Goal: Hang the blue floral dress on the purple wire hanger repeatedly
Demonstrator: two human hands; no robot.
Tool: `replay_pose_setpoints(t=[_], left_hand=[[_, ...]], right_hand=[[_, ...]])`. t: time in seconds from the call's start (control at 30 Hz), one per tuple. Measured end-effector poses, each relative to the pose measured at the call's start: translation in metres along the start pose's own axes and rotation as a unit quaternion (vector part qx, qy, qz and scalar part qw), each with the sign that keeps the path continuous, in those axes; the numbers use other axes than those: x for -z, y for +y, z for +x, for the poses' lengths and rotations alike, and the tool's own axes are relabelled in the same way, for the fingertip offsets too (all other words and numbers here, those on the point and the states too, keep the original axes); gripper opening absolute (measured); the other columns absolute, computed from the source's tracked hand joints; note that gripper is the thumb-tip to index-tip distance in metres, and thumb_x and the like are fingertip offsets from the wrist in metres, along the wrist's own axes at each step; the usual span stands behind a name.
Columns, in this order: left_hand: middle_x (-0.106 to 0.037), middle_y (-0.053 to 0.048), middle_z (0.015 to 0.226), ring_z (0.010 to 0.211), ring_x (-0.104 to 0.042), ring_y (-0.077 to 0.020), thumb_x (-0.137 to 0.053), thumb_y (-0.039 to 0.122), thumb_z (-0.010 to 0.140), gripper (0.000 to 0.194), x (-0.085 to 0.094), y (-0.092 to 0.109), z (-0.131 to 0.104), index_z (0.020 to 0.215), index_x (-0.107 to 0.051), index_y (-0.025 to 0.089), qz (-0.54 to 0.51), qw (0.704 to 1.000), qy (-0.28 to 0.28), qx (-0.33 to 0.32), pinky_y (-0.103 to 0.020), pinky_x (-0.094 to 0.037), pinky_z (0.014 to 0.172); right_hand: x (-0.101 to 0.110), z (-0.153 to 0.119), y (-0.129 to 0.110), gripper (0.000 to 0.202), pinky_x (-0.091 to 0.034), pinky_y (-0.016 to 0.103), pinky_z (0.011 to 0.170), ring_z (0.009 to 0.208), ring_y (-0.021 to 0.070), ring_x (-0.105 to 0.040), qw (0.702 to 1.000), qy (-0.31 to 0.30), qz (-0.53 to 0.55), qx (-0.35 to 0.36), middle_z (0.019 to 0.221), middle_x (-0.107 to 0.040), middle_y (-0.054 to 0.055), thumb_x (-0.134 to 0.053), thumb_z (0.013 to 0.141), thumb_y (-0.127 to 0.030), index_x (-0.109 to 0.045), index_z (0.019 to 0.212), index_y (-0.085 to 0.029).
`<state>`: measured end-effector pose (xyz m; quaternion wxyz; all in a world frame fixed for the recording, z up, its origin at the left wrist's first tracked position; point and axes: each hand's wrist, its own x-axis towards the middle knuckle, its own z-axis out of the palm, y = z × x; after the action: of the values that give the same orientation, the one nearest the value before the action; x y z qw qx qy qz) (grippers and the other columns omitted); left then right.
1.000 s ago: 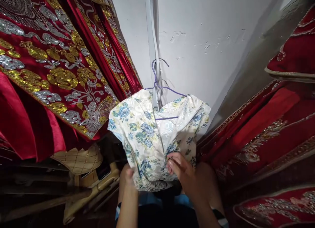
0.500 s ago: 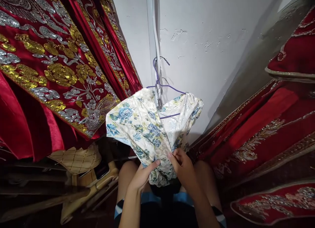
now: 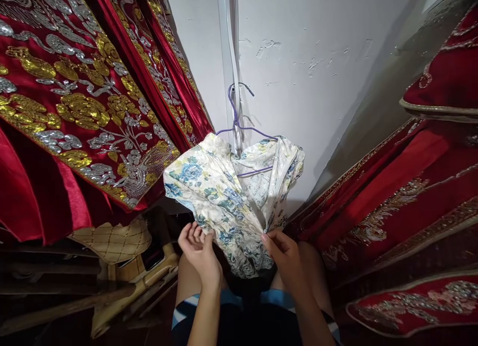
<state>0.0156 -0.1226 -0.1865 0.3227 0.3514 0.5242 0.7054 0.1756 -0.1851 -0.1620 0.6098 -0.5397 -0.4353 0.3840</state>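
Garment (image 3: pixel 220 196), 1, on 1 hanger (image 3: pixel 235 121); right hand (image 3: pixel 286 252) pinching front, left hand (image 3: pixel 203 256) spread.

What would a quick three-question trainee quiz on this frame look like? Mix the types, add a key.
1. Which hand pinches the white fabric garment with blue flowers at the bottom of its open neckline? A) left B) right C) neither
2. True or false: the garment is off the slim purple hanger.
3. Fill in: the shiny red cloth at the left of the picture bears gold and ____ glittery motifs.

Key:
1. B, the right hand.
2. False; it hangs on the hanger.
3. Silver.
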Motion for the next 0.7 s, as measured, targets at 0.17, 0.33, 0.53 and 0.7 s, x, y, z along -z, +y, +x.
replay_pose_setpoints(t=[0.17,0.33,0.53,0.7], left_hand=[[-0.054,-0.010,0.119,0.123,-0.053,-0.0269,-0.066,0.036,0.088,0.029,-0.007,-0.001,-0.032,0.112,-0.052,0.027,0.040,0.984,-0.126,-0.116,-0.041,-0.041,0.110],[-0.065,-0.008,0.108,0.108,-0.062,-0.0273,-0.068,0.041,0.086,0.033,-0.021,-0.005,-0.057,0.115,-0.061,0.027,0.028,0.951,-0.307,0.037,-0.038,-0.046,0.099],[-0.064,-0.003,0.090,0.089,-0.062,-0.0200,-0.064,0.027,0.085,0.017,-0.039,-0.003,-0.052,0.101,-0.059,0.023,0.017,0.948,-0.318,-0.008,-0.031,-0.047,0.086],[-0.057,0.000,0.085,0.080,-0.057,-0.0161,-0.056,0.022,0.090,0.008,-0.043,-0.009,-0.053,0.098,-0.055,0.021,0.046,0.941,-0.330,-0.056,-0.025,-0.044,0.074]], right_hand=[[-0.002,0.000,0.004,0.034,-0.036,0.028,0.055,0.054,0.0142,-0.043,1.000,-0.024,0.008,-0.012,0.055,-0.047,-0.002,-0.067,0.084,-0.047,-0.064,0.065,-0.019],[0.002,0.003,0.001,0.030,-0.040,0.028,0.056,0.057,0.0152,-0.051,0.999,-0.049,0.015,-0.012,0.059,-0.057,0.000,-0.070,0.083,-0.046,-0.073,0.073,-0.018],[0.014,0.015,-0.007,0.034,-0.037,0.026,0.049,0.049,0.0129,-0.049,0.995,-0.089,0.010,-0.032,0.051,-0.056,0.000,-0.075,0.077,-0.049,-0.074,0.070,-0.016],[0.016,0.022,-0.014,0.036,-0.032,0.023,0.043,0.040,0.0095,-0.043,0.992,-0.116,0.013,-0.051,0.043,-0.052,-0.002,-0.075,0.076,-0.050,-0.072,0.068,-0.015]])
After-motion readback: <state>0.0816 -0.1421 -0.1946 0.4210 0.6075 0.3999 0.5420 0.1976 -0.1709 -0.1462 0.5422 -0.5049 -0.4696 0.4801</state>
